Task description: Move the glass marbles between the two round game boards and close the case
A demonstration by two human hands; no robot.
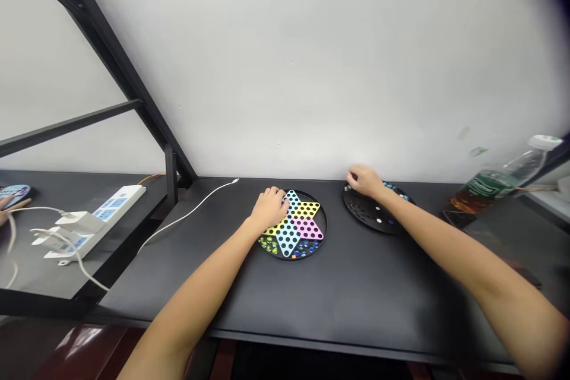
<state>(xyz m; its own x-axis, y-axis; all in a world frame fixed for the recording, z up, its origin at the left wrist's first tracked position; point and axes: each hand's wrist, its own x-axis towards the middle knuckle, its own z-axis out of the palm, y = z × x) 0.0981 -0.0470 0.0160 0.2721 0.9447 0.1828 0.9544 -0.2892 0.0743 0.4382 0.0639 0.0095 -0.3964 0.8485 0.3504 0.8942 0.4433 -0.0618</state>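
Note:
A round Chinese checkers board [288, 237] lies on the dark table, with a coloured star full of holes. Glass marbles [269, 244] fill its rim pockets, yellow-green at the lower left and blue at the lower right. My left hand [269, 210] is over the board's upper left part, fingers curled together; anything in them is hidden. To the right lies a round black tray [365, 217] with holes and a few small pieces. Above its left edge my right hand [364, 180] is closed in a pinch, slightly blurred. A small shiny marble [347, 188] shows just under its fingertips.
A white cable [191, 212] runs across the table's left side. Beyond a black frame post [170, 169] are a power strip [109, 214] with plugs and another person's hand [9, 209]. At right, a tilted bottle [494, 184] is near a dark phone-like object [459, 219].

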